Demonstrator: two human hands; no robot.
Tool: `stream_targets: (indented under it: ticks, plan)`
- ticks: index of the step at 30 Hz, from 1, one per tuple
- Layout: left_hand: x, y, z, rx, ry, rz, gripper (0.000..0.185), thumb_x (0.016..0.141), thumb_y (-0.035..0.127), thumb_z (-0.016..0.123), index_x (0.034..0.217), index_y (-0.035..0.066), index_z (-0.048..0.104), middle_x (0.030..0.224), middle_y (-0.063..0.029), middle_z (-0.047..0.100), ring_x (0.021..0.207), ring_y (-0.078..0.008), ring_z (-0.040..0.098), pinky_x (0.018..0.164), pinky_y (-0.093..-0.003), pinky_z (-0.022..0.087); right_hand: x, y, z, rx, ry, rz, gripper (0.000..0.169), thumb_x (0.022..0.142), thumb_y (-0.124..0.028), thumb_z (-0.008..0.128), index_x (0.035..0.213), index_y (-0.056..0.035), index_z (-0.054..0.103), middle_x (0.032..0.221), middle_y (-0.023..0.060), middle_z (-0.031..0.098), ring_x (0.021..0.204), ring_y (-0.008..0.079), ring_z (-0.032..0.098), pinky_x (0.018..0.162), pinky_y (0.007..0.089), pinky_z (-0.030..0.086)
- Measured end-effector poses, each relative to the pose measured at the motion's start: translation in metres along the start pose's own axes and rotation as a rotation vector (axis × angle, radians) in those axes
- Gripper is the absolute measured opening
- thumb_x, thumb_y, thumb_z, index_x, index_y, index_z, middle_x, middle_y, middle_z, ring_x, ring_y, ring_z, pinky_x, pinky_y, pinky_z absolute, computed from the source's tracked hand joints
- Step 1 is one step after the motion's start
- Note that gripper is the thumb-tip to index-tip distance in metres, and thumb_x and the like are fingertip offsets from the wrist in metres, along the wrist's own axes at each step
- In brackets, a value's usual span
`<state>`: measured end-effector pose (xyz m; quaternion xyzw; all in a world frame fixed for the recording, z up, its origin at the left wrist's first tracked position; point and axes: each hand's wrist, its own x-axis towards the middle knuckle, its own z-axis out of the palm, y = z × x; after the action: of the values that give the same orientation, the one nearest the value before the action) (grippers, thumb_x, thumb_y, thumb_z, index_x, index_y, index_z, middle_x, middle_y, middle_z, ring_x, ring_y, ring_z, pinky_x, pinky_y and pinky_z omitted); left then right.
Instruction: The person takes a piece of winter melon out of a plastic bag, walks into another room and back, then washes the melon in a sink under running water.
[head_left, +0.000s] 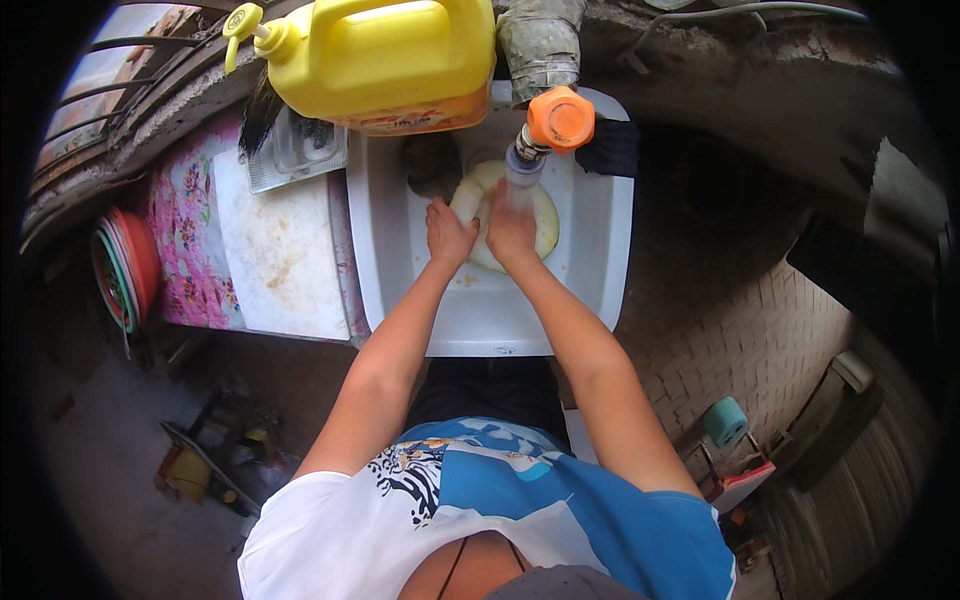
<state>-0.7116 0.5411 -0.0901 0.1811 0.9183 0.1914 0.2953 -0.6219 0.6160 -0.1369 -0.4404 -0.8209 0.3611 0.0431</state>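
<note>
A white ceramic sink (487, 337) lies before me, with a round pale-yellow bowl or plate (549, 232) inside it. My left hand (452, 232) grips a pale, thick, elongated piece (466, 199), perhaps a peeled vegetable, at the bowl's left side. Under the tap with an orange knob (561, 120), water runs over my right hand (512, 225), which is over the bowl against the pale piece; whether its fingers hold anything is unclear. A dark round object (431, 165) sits at the sink's back left. Small yellowish bits lie on the sink's floor.
A yellow plastic jug with a pump (390, 67) stands behind the sink. To the left are a white board (281, 247) on a floral cloth (187, 225), a clear plastic tray (300, 150) and stacked colored basins (135, 270). A dark cloth (609, 148) hangs at the sink's back right.
</note>
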Motion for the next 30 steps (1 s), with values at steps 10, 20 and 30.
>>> stream_targets:
  ticks: [10,20,30]
  plan:
    - [0.010,-0.012,-0.006,-0.018,-0.098,-0.053,0.071,0.068,0.028,0.076,0.119,-0.002,0.036,0.121,-0.0241,0.048,0.114,-0.0396,0.048,0.094,-0.0445,0.044,-0.019,-0.022,-0.102,-0.704,-0.593,-0.491,0.047,0.085,-0.038,0.058,0.123,-0.0108,0.055,0.114,0.0109,0.059,0.107,0.0287,0.054,0.103,0.0499,0.030]
    - [0.007,-0.022,0.004,-0.102,0.021,-0.060,0.082,0.067,0.028,0.079,0.128,0.000,0.033,0.122,-0.0225,0.050,0.112,-0.0377,0.052,0.091,-0.0430,0.046,0.010,0.028,-0.091,0.571,-0.461,0.765,0.062,0.081,-0.034,0.067,0.128,-0.0037,0.042,0.112,0.0188,0.058,0.098,0.0300,0.062,0.077,0.0446,0.053]
    - [0.020,-0.020,0.028,-0.199,-0.273,-0.271,0.084,0.066,0.046,0.079,0.127,0.004,0.039,0.112,-0.0177,0.064,0.105,-0.0342,0.061,0.089,-0.0384,0.048,-0.004,-0.006,-0.119,0.212,-0.408,0.860,0.088,0.075,-0.056,0.058,0.122,0.0154,0.037,0.093,0.0248,0.065,0.062,0.0295,0.068,0.061,0.0330,0.057]
